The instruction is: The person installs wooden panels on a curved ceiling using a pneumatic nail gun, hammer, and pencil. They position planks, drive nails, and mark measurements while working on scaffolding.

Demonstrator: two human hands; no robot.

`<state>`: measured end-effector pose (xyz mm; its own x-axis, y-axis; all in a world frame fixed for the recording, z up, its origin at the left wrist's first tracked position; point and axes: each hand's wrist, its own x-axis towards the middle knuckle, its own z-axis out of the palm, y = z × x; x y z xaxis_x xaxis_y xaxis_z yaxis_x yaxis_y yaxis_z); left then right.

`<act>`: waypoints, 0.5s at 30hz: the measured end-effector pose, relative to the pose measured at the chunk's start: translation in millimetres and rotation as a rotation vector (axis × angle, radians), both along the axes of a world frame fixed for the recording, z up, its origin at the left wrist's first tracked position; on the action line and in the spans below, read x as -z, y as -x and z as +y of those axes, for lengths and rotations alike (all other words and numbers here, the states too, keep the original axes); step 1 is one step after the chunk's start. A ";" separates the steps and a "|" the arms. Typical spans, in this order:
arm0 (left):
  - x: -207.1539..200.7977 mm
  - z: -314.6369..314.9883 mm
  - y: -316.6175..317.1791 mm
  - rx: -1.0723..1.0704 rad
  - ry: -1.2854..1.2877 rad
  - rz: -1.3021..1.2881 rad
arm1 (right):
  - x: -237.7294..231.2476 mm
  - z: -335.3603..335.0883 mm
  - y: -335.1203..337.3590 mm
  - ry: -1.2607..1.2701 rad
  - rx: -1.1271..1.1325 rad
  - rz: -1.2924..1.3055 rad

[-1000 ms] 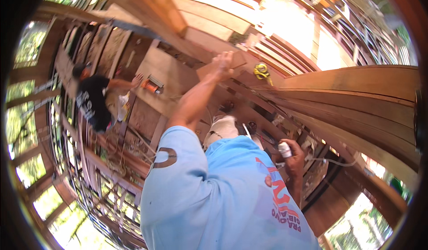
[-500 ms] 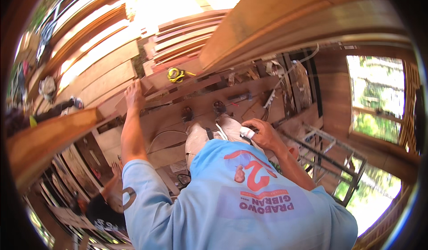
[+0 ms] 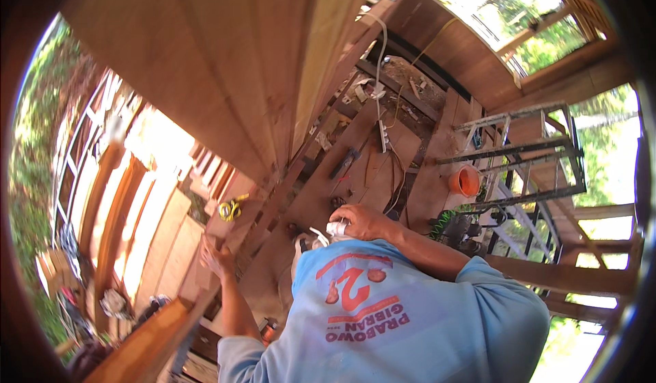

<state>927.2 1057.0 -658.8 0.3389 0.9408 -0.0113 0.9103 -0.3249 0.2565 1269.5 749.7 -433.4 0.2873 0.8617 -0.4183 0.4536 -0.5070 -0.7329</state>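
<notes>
My left hand (image 3: 217, 258) rests on the edge of a brown wooden board (image 3: 236, 229), its fingers partly spread and slightly blurred. Just beyond it, a yellow tape measure (image 3: 229, 210) lies on the wood. My right hand (image 3: 365, 220) is held in front of my waist with curled fingers. Something white (image 3: 336, 228) shows at its thumb and fingertips; whether it is a wrapping or a held thing I cannot make out. Below that hand is my light blue shirt (image 3: 383, 294).
A large wooden panel (image 3: 205, 55) looms at the top. On the plank floor lie a white power strip (image 3: 383, 137) and cables. An orange bucket (image 3: 465, 180) stands beside a metal frame (image 3: 519, 151) on the right. Stacked planks (image 3: 154, 246) fill the left.
The view has swung, bringing the orange bucket into sight on the right. The other person's arm at lower left has gone from view. Both hands keep much the same pose.
</notes>
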 end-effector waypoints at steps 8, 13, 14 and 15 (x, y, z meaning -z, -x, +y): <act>25.6 -86.9 -59.4 0.213 0.355 -0.038 | 20.7 -48.5 -29.8 0.005 0.131 0.055; 62.2 -105.6 -88.1 0.399 0.807 -0.040 | 22.8 -92.6 -55.8 0.068 0.176 0.080; 74.6 -106.6 -89.0 0.354 0.901 -0.038 | 25.7 -100.9 -60.6 0.098 0.194 0.104; 88.4 -111.9 -79.1 0.227 0.907 -0.077 | 27.7 -100.4 -80.6 0.111 0.154 0.112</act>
<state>1006.4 945.1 -747.1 0.5437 0.4946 -0.6780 0.8196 -0.1391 0.5557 1350.1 649.4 -461.1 0.3583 0.7582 -0.5448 0.2832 -0.6443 -0.7104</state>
